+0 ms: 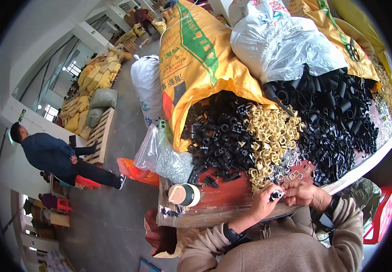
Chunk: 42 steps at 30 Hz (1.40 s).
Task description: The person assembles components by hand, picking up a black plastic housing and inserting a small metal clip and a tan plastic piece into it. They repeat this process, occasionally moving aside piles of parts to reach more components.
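Observation:
At the table's front edge, my left hand [264, 202] is closed round a small black cylindrical plastic fitting [275, 195], its round end toward my right hand. My right hand [304, 192] meets it with thumb and fingers pinched together; whatever they grip is too small to make out. Just beyond my hands lies a heap of brass-coloured clips [268, 136]. Black plastic fittings [218, 140] spill out to its left, and small black parts [332, 156] are piled to its right. Silver wire rings [295, 175] lie loose near my right fingers.
A yellow woven sack [196, 50] and a white plastic sack [291, 45] stand behind the heaps, beside black tubes [336, 97]. A lidded jar [184, 195] and a bag of small metal pieces [174, 165] sit left. A person [55, 154] stands on the floor at left.

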Available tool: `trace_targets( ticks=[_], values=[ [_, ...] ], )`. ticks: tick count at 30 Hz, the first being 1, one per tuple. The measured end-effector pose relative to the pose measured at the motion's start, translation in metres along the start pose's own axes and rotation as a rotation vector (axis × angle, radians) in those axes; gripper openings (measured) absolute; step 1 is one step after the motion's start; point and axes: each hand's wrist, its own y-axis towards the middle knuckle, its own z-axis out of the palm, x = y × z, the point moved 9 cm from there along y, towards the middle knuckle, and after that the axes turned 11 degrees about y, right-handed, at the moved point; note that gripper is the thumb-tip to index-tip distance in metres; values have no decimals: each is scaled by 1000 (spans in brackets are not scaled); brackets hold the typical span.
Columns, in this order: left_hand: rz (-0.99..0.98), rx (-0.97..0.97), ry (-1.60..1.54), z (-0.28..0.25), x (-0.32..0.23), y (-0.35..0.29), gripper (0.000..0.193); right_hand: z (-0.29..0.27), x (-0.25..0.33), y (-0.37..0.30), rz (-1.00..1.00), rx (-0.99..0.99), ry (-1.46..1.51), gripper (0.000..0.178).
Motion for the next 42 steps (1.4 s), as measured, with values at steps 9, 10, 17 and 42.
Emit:
trace_targets(
  ticks=[9, 10, 17, 42],
  values=[
    [-18, -161, 18, -16, 2, -2, 10, 20, -4, -1, -193, -45, 301, 11],
    [-69, -161, -15, -16, 11, -3, 10, 23, -4, 2, -207, -39, 301, 11],
    [-319, -124, -230, -5, 39, -15, 13, 24, 14, 2, -539, -94, -111, 12],
    [-689, 217, -1131, 31, 43, -33, 29, 75, 56, -32, -929, -195, -1428, 12]
  ],
)
